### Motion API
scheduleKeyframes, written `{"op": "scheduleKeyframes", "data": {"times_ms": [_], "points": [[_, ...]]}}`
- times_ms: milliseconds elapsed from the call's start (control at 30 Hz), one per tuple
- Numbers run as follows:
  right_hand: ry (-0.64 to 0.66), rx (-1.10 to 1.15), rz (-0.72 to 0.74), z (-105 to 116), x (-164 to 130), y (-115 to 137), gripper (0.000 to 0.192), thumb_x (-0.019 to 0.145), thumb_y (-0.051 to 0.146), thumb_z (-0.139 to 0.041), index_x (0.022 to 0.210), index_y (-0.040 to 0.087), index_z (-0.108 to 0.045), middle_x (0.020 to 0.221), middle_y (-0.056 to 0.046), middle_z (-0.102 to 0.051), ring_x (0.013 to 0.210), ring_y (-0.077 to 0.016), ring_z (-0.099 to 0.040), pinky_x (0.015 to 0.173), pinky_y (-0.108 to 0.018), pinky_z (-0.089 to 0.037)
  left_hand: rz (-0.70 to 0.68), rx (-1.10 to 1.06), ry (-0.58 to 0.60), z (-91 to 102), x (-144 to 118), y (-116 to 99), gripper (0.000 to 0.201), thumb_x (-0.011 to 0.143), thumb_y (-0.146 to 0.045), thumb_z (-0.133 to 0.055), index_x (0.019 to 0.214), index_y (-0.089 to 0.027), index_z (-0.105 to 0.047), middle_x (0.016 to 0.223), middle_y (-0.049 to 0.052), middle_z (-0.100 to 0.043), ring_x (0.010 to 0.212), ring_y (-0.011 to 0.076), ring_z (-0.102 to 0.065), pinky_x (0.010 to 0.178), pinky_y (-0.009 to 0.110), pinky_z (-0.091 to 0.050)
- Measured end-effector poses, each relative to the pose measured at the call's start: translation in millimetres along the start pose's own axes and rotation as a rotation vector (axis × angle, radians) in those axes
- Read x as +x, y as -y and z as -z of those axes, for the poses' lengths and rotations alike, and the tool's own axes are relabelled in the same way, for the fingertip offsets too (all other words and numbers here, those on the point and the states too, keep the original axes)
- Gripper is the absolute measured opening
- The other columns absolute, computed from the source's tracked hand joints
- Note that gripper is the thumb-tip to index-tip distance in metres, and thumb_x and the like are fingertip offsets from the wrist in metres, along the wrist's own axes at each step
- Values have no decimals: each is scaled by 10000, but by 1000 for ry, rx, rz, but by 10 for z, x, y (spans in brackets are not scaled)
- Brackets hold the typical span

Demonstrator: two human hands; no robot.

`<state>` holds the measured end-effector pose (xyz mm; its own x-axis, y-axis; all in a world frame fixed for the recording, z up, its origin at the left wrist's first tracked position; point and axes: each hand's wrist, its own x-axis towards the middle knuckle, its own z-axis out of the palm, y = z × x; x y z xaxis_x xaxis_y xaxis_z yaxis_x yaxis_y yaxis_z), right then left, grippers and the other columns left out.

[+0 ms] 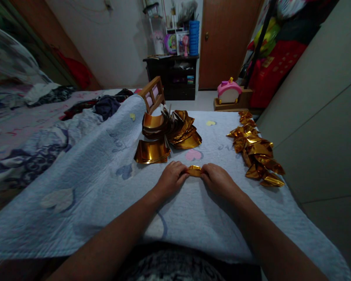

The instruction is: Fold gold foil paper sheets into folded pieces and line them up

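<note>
A small folded piece of gold foil paper [194, 171] is stretched between my two hands, just above or on the light blue quilted cover. My left hand [172, 177] pinches its left end and my right hand [218, 178] pinches its right end. Beyond my left hand lies a loose stack of gold foil sheets [152, 150], curled and fanned out in several bunches. Over to the right, a pile of folded gold foil pieces [259, 152] runs along the edge of the cover. My fingertips hide both ends of the held piece.
The blue quilted cover [105, 203] drapes over the surface and rises at left beside a bed with rumpled bedding [55, 136]. A wooden chair back [153, 93] stands behind the sheets. Past the far edge are a pink toy [229, 91] and a dark cabinet [172, 78]. Pale cupboard doors [324, 117] flank the right.
</note>
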<state>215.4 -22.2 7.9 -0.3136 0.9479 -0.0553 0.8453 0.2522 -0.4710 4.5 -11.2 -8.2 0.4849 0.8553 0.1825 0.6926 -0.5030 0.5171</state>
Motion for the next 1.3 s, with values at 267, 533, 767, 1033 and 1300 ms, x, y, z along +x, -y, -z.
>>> {"op": "scheduleKeyframes", "data": {"times_ms": [267,533,767,1033,1300], "points": [[-12,70,-28,2,2,-31,104,917,177,-554,896,174,-656,925,-82,-706,846,-201,-611,726,-288,-361,18,8,45,12,5,-12,86,940,-239,-597,893,-176,-634,869,50,-656,864,221,-581,797,348,-424],[-23,4,-121,11,15,15,109,915,196,-550,939,179,-655,923,-83,-713,819,-200,-609,684,-292,-323,107,12,-16,-10,13,-103,111,903,-209,-634,1008,-174,-632,848,40,-676,833,221,-589,763,337,-414],[-29,-40,-142,5,6,53,128,922,230,-566,997,175,-653,990,-90,-711,862,-211,-616,691,-299,-316,119,65,-22,-48,20,-105,130,924,-286,-641,1004,-183,-636,883,45,-696,855,233,-599,771,345,-407],[-6,-42,-150,37,-6,67,119,929,204,-544,949,180,-660,938,-79,-698,831,-196,-597,683,-295,-311,140,33,0,-7,31,-143,185,860,-330,-722,919,-187,-621,878,33,-677,867,226,-581,779,339,-393],[5,18,-70,32,-13,8,68,871,195,-584,885,188,-650,898,-70,-684,805,-191,-575,678,-287,-318,142,-6,40,6,46,-107,124,826,-325,-759,834,-219,-695,853,14,-671,921,227,-563,830,359,-347]]}}
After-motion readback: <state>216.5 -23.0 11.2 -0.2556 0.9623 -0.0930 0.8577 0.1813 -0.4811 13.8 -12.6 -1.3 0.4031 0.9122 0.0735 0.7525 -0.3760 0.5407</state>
